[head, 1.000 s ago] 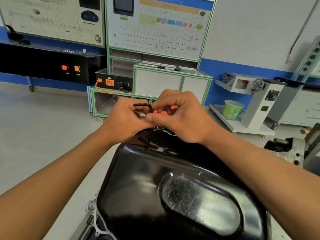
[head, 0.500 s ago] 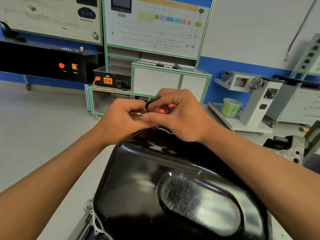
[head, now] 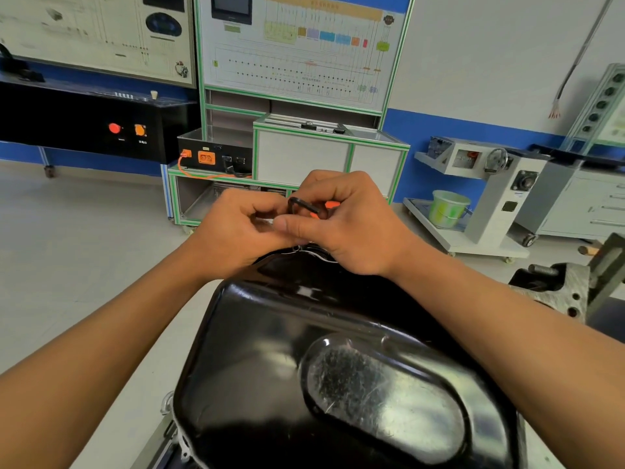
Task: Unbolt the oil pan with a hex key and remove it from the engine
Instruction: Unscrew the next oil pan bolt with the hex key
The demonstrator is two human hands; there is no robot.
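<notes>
A glossy black oil pan (head: pixel 270 350) fills the lower middle of the view, its flat scuffed oval bulge facing up. Both hands meet above the pan's far edge. My right hand (head: pixel 351 228) pinches a small black hex key (head: pixel 299 206), whose bent arm shows between its fingers. My left hand (head: pixel 236 231) has curled fingers pressed up against the key's lower part; whether they grip the key or a bolt is hidden. The far flange and its bolt lie behind the hands.
A grey engine part (head: pixel 558 289) sticks out at the right of the pan. Beyond stand a green-framed training bench (head: pixel 331 154), a black console (head: pixel 84 123) at the left, and a grey cart with a green bucket (head: pixel 448 208) at the right.
The hex key's visible arm has swung from pointing left, through upright, to lying toward the right between my fingers. Both hands stay at the pan's far edge.
</notes>
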